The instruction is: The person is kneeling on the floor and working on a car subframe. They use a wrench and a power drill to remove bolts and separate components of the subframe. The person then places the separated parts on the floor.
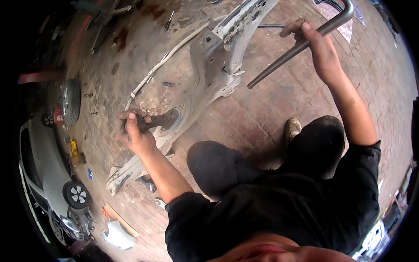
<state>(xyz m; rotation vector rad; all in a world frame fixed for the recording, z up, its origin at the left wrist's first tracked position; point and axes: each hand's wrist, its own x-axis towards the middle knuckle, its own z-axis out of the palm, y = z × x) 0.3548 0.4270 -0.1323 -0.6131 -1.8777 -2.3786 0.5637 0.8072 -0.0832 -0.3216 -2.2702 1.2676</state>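
A long, bare-metal car body frame section [203, 83] lies slantwise on the brick floor in front of me, running from near left to far right. Closed around a short dark metal tool [159, 121] is my left hand [136, 134]; the tool's broad end meets an oval opening in the frame, and its exact kind is unclear. My right hand [321, 50] grips a tapered steel pry bar [279, 63] with a curved end. The bar is held above the floor to the right of the frame, its narrow tip apart from the metal.
A pale cable [159, 65] runs along the frame's far side, near a small dark socket [167, 84] and a screwdriver [169, 21]. Leftward are a silver car [48, 153], a loose wheel [72, 101] and a yellow bottle [74, 148]. A white panel [118, 236] lies lower left.
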